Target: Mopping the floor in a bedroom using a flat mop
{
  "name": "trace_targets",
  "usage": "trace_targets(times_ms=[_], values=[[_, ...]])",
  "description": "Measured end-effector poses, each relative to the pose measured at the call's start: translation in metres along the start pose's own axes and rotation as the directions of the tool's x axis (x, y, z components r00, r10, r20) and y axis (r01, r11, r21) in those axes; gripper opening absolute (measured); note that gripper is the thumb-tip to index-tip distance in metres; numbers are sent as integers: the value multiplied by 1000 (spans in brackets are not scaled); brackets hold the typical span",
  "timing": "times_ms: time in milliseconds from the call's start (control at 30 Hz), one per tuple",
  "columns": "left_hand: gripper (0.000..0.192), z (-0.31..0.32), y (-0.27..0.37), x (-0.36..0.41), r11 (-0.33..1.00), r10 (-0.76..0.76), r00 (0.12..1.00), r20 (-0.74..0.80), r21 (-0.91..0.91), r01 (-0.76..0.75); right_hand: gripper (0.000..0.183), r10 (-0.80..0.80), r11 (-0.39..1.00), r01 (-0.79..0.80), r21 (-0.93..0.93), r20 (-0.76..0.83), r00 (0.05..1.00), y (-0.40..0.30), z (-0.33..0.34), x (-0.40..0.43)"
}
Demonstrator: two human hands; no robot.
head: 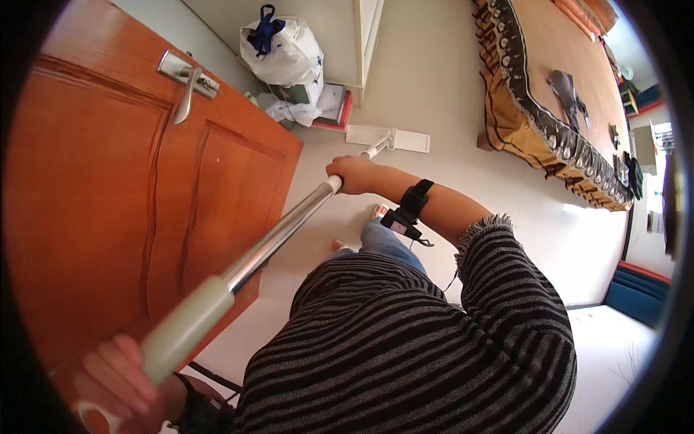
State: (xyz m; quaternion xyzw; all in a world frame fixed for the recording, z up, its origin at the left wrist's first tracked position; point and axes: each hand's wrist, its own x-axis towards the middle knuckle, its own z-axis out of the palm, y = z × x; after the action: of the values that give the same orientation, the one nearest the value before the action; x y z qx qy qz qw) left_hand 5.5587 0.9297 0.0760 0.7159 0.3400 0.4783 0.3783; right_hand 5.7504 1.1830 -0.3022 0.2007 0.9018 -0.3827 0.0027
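A flat mop [277, 236] with a metal pole and a pale green grip slants across the view. Low on the left, my left hand [116, 374] is wrapped around the end of the grip, slightly blurred. Farther up the pole my right hand [351, 174] is closed around it, near a white collar. The white rectangular mop head [415, 141] lies on the pale floor, beside a red and dark stack of flat items. A black strap with a small device sits on my right forearm.
An orange-brown wooden door [92, 190] with a metal handle [187, 100] stands close on the left. Behind it are a stuffed white bag [287, 51] and a cabinet [331, 32]. At the right, a bed [542, 54] with a ruffled cover holds a grey item [566, 95].
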Motion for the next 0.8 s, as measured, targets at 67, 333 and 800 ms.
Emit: trace_targets(times_ms=[67, 333, 800], values=[[58, 12, -18, 15, 999, 33, 948, -318, 43, -20, 24, 54, 998, -51, 22, -184, 981, 13, -16, -3], [79, -6, -85, 91, 894, -105, 896, -432, 353, 276, 47, 452, 870, -250, 425, -483, 750, 56, -134, -10], [52, -106, -188, 80, 904, -238, 838, -491, 205, 376, 20, 721, 643, -14, 766, -599, 349, 115, -155, -95]])
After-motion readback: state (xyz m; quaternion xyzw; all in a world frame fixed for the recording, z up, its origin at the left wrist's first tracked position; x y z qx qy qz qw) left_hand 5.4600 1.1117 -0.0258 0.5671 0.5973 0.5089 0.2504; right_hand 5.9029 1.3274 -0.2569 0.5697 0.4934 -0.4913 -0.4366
